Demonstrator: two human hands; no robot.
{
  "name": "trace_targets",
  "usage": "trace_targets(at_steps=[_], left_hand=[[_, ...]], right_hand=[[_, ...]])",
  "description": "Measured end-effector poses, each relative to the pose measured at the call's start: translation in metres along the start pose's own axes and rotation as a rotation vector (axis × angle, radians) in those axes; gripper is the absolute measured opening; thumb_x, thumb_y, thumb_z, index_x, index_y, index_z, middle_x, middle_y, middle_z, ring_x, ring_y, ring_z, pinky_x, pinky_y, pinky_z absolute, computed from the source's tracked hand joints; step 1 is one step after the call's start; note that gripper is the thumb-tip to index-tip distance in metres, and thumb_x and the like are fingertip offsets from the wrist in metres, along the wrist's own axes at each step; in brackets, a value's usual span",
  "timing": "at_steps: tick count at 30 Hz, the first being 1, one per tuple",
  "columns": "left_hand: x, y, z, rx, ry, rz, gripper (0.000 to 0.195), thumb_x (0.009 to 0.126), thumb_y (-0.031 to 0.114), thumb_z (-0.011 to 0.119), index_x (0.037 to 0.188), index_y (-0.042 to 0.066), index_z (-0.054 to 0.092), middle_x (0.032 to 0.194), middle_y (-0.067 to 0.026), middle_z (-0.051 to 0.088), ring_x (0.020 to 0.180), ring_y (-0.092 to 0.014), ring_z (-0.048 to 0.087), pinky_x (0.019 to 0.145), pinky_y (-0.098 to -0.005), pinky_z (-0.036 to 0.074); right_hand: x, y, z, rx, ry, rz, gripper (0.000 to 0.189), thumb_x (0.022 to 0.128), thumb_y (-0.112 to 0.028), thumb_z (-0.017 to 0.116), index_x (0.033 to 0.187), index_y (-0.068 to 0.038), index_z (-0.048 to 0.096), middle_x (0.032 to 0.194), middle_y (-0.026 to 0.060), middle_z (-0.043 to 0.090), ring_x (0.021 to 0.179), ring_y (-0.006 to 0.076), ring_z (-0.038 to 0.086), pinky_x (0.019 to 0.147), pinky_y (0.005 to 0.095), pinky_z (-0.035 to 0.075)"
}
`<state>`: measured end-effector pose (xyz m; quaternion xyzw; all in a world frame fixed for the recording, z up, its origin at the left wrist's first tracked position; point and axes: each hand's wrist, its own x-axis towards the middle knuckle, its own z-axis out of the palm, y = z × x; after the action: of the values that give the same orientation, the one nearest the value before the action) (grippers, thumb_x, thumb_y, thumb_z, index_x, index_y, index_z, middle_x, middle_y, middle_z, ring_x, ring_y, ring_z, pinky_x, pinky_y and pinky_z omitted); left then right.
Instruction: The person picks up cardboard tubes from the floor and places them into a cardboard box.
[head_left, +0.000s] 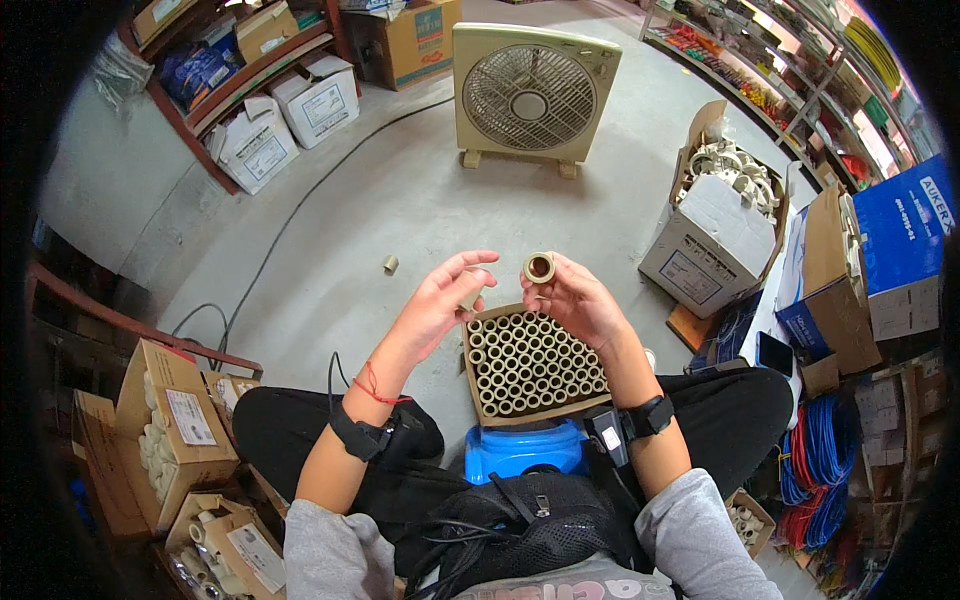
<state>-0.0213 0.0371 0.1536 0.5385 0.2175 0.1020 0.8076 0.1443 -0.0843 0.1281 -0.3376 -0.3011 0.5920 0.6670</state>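
My right hand (579, 292) grips a short beige plastic pipe fitting (528, 278), its round opening turned up toward me and its inside brownish. To the left, my left hand (442, 296) has its index finger stretched out. Another beige piece (470, 301), mostly hidden by the thumb and fingers, sits in that hand. Below both hands, an open cardboard box (474, 390) holds rows of upright beige pipe fittings (525, 365). My right forearm covers part of its right side. A single fitting (391, 264) lies on the floor left of my hands.
A box fan (529, 105) stands ahead, its cable (300, 191) running left across the floor. Cartons of fittings (705, 247) stand at right, near a phone (774, 352). More open cartons (187, 416) are at left. A blue plastic stool (525, 450) is between my legs.
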Motion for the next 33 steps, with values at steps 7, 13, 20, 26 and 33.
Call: trace_targets(at_steps=[7,13,20,26,33], left_hand=[[0.002,-0.013,0.003,0.609,0.046,0.481,0.039,0.069,0.013,0.065,0.106,0.007,0.055,0.1,-0.0042,0.048,0.096,-0.015,0.045,0.085,-0.0268,0.035],[-0.001,-0.017,0.002,0.606,0.159,0.572,0.033,0.059,0.015,0.07,0.091,0.01,0.062,0.096,-0.006,0.048,0.092,-0.02,0.05,0.081,-0.0308,0.041],[-0.001,-0.016,0.001,0.724,0.258,0.673,0.031,0.057,0.01,0.07,0.085,0.008,0.057,0.096,-0.0057,0.047,0.091,-0.021,0.049,0.079,-0.0312,0.041],[0.0,-0.02,-0.003,0.659,0.221,0.61,0.032,0.059,0.012,0.072,0.084,0.009,0.052,0.1,-0.0055,0.045,0.099,-0.019,0.045,0.085,-0.0308,0.036],[-0.003,-0.023,-0.002,0.646,0.256,0.598,0.033,0.058,0.011,0.073,0.083,0.009,0.052,0.104,-0.0047,0.042,0.099,-0.018,0.044,0.083,-0.0301,0.037]], right_hand=[[0.003,0.019,0.009,0.025,-0.011,0.158,0.028,0.089,-0.028,0.037,0.1,-0.004,0.048,0.09,0.0061,0.055,0.079,0.0143,0.054,0.074,0.0274,0.044],[0.007,0.028,0.016,0.017,0.014,0.216,0.026,0.089,-0.026,0.039,0.101,-0.004,0.048,0.094,0.006,0.055,0.082,0.0141,0.055,0.074,0.0266,0.045],[0.009,0.025,0.016,-0.105,0.093,0.144,0.024,0.086,-0.02,0.047,0.103,-0.003,0.048,0.094,0.0035,0.055,0.081,0.0101,0.055,0.073,0.0223,0.045],[0.009,0.024,0.02,-0.157,0.092,0.134,0.023,0.083,-0.016,0.052,0.102,-0.004,0.049,0.092,0.0023,0.054,0.081,0.0086,0.054,0.072,0.0207,0.045],[0.01,0.026,0.017,-0.191,0.082,0.125,0.024,0.082,-0.015,0.053,0.102,-0.003,0.049,0.093,0.0029,0.054,0.081,0.0091,0.055,0.072,0.0209,0.044]])
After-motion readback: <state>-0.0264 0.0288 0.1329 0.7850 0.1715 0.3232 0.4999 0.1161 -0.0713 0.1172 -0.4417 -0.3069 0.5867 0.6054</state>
